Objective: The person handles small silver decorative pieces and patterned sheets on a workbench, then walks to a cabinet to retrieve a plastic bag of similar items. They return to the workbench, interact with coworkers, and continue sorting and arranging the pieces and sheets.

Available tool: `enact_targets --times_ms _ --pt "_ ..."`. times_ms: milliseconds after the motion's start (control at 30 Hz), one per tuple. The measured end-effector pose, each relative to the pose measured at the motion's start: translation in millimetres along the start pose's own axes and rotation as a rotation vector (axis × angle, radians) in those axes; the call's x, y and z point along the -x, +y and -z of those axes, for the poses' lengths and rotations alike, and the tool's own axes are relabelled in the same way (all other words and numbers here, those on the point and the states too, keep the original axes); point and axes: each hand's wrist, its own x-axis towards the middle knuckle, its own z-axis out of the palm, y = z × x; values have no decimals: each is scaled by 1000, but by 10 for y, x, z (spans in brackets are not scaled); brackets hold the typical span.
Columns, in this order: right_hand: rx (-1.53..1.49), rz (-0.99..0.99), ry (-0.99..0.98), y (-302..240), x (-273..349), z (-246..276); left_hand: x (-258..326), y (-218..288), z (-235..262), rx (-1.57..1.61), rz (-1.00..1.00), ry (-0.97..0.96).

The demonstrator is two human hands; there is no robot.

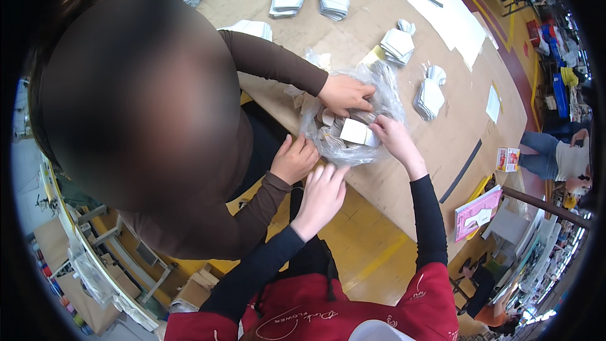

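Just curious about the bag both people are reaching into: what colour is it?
The plastic bag is clear and see-through, with white pieces inside; the head view shows it.

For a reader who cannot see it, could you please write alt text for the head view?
The right hand reaches into a clear plastic bag on a cardboard-covered table; the left hand hovers beside a co-worker's hands.

Left hand [320,194] flat, fingers extended, right hand [392,138] curled, pinching

head-worn fisheye, looking down, close over table [404,170] edge
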Motion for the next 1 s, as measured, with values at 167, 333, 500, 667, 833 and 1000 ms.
enact_targets --times_ms 167,333,500,667,833,1000 --pt "129 215 307 -34 196 -81 1338 -278 -97 156 163 -430" --pt "-152 88 755 -9 644 -288 2770 -908 7 -264 440 -833" --pt "-286 247 372 -222 1609 -1339 3013 -983 167 147 539 -521" --pt "-215 -108 -363 -35 1920 -2868 2172 -453 -220 690 475 -426" --pt "-761 -1096 -115 298 1676 -3831 1713 -214 -464 641 537 -581" --pt "-916 -853 -195 208 1592 -3957 1661 -260 -476 546 481 -558"
